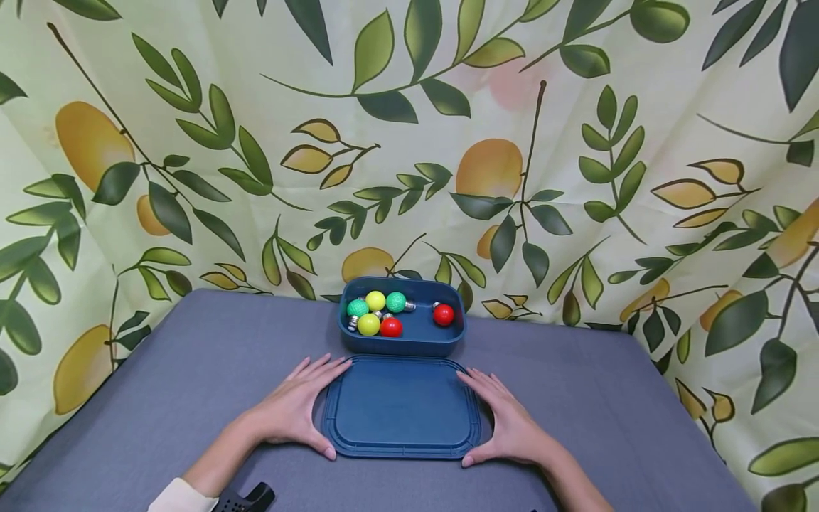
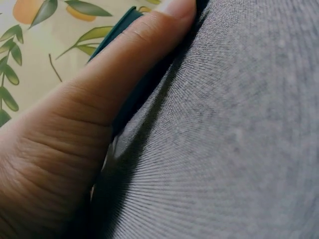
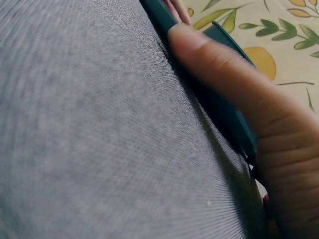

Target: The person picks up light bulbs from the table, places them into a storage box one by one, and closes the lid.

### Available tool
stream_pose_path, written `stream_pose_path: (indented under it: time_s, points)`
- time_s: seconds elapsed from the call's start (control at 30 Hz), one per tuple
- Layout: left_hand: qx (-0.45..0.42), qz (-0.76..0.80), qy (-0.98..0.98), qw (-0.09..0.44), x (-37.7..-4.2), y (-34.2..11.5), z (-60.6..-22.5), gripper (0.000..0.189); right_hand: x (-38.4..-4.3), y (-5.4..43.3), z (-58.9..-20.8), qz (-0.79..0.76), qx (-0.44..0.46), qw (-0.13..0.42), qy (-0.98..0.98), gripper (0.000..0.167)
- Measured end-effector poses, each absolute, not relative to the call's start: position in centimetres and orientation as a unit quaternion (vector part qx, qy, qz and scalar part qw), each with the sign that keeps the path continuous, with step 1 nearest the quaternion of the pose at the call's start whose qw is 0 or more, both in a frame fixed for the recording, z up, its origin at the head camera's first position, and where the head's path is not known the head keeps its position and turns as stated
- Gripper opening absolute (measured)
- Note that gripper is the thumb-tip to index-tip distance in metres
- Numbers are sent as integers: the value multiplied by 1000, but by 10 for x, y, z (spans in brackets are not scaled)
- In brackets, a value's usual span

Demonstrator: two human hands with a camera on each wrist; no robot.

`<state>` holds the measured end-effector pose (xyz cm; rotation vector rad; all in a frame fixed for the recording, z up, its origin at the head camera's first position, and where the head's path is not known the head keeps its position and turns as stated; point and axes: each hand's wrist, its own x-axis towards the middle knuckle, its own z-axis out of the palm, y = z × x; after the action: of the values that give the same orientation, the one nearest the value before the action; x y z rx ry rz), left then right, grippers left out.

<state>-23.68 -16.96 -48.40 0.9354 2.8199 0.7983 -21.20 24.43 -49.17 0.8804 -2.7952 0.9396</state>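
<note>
A flat dark-blue lid [image 1: 407, 405] with a grooved, rounded rim lies in front of me on the grey cloth. My left hand [image 1: 294, 405] holds its left end, thumb at the near corner and fingers at the far one. The right hand [image 1: 508, 419] mirrors this on the right end. In the left wrist view the left thumb [image 2: 134, 50] lies along the lid's edge. The right thumb [image 3: 219, 62] rests against the teal-looking edge of the lid [image 3: 229, 122] in the right wrist view.
Just behind the lid stands a blue box [image 1: 403, 346], holding several green, yellow and red bulb-like balls with metallic screw ends, including a red one [image 1: 443, 314] at its right. Grey cloth [image 1: 160, 384] covers the table. A leaf-patterned curtain [image 1: 409, 213] hangs behind it.
</note>
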Motion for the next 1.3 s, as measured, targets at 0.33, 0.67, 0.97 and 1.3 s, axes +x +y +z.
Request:
stream_pose_path:
  time_s: [0.33, 0.67, 0.97, 1.3]
  points:
    - [290, 351, 889, 53, -232, -174, -481, 117, -211, 247, -495, 387, 286, 55, -875, 98]
    - [257, 445, 857, 32, -219, -151, -477, 66, -205, 241, -493, 459, 259, 68, -847, 63]
    - [260, 497, 828, -9, -209, -134, -481, 65, -192, 227, -478, 515, 169, 44, -839, 56]
    - [221, 587, 776, -73, -196, -116, -470, 63, -173, 204, -460, 563, 136, 111, -808, 58]
